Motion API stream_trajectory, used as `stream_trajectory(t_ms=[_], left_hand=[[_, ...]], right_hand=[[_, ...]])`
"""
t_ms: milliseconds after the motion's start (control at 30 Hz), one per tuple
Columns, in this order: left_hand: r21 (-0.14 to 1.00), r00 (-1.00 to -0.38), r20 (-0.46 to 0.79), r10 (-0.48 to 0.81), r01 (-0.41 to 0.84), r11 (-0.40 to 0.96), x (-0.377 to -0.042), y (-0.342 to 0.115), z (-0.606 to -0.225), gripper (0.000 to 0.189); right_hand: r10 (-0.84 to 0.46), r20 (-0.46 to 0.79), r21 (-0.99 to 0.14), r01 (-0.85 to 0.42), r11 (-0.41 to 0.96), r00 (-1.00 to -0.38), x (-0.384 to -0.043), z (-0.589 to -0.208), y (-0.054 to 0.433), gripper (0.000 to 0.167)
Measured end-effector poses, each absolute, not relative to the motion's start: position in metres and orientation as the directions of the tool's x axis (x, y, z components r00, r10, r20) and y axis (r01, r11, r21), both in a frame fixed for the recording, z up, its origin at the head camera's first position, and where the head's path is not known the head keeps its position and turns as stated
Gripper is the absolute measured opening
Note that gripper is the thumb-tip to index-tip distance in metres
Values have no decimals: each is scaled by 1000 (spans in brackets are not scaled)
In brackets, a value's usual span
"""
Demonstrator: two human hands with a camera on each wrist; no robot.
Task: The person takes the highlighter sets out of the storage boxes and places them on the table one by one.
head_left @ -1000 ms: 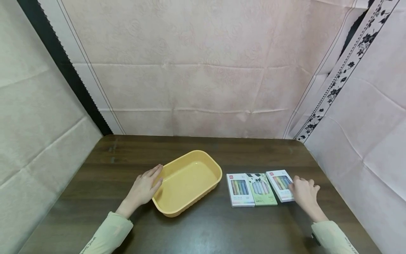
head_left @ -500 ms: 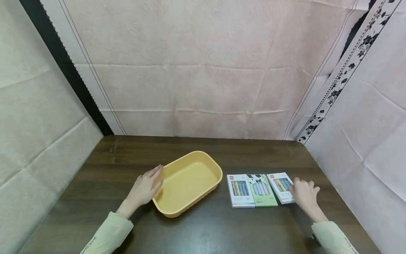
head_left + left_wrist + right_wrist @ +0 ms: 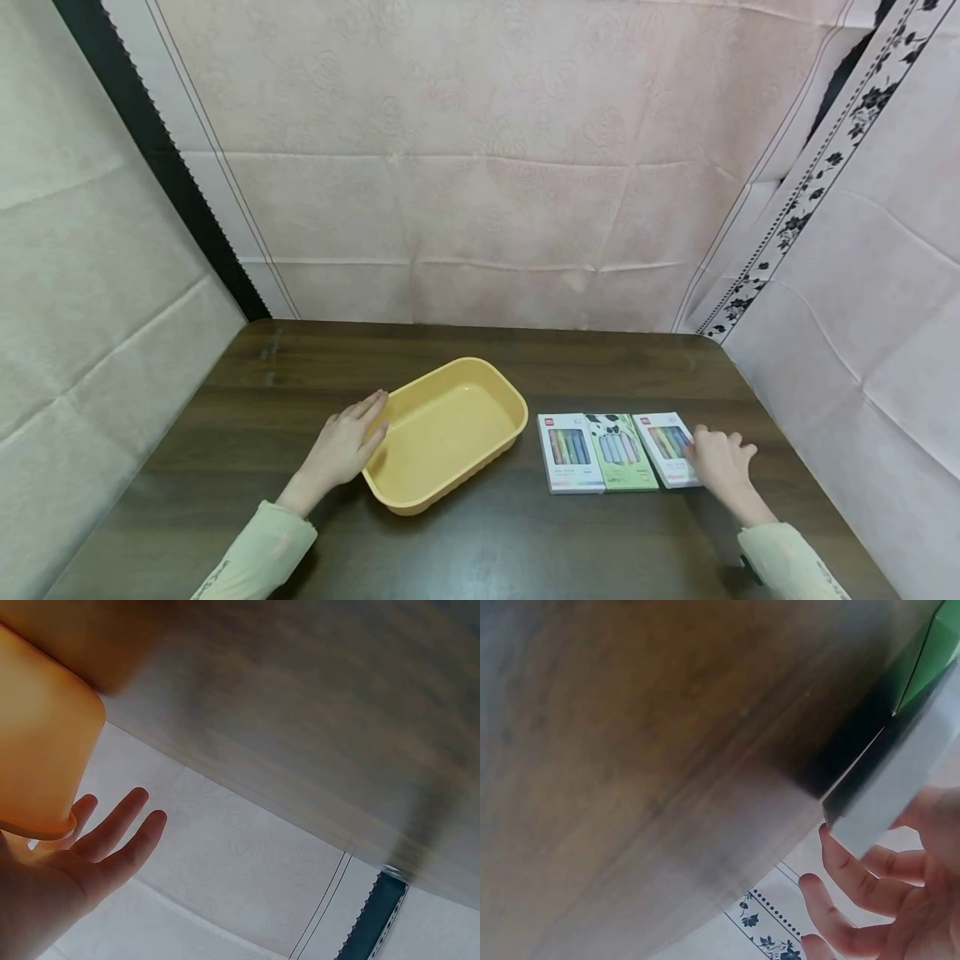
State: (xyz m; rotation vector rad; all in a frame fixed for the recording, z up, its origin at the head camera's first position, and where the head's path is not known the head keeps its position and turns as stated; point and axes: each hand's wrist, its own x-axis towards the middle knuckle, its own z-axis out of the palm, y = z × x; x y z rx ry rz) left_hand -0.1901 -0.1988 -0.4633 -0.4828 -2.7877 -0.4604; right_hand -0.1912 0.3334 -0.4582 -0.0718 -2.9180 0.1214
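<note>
My left hand rests with extended fingers on the left rim of a yellow plastic tray; the left wrist view shows the fingers beside the tray's wall. At right, my right hand holds the right edge of a flat white box printed with coloured, pen-like sticks. In the right wrist view, bent fingers meet this box's edge. A green box lies left of it, slightly apart at the front. Another white box touches the green one.
The dark wooden table has rounded far corners. Pale cloth hangs behind it and along both sides, with a black strip at left and a floral band at right. The tray stands left of the boxes.
The right white box has slid a little toward me, its top edge now nearly level with the others. My right fingers moved with it. My left hand stays on the tray's rim.
</note>
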Motion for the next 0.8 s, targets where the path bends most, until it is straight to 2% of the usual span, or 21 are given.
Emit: stream_trajectory(t_ms=[333, 800], left_hand=[[253, -908, 314, 278, 362, 897, -191, -198, -464, 48], [254, -904, 328, 275, 365, 896, -192, -198, -464, 47]], right_hand=[[92, 95, -105, 82, 991, -991, -193, -455, 334, 26], [63, 111, -97, 52, 994, -992, -191, -459, 335, 17]])
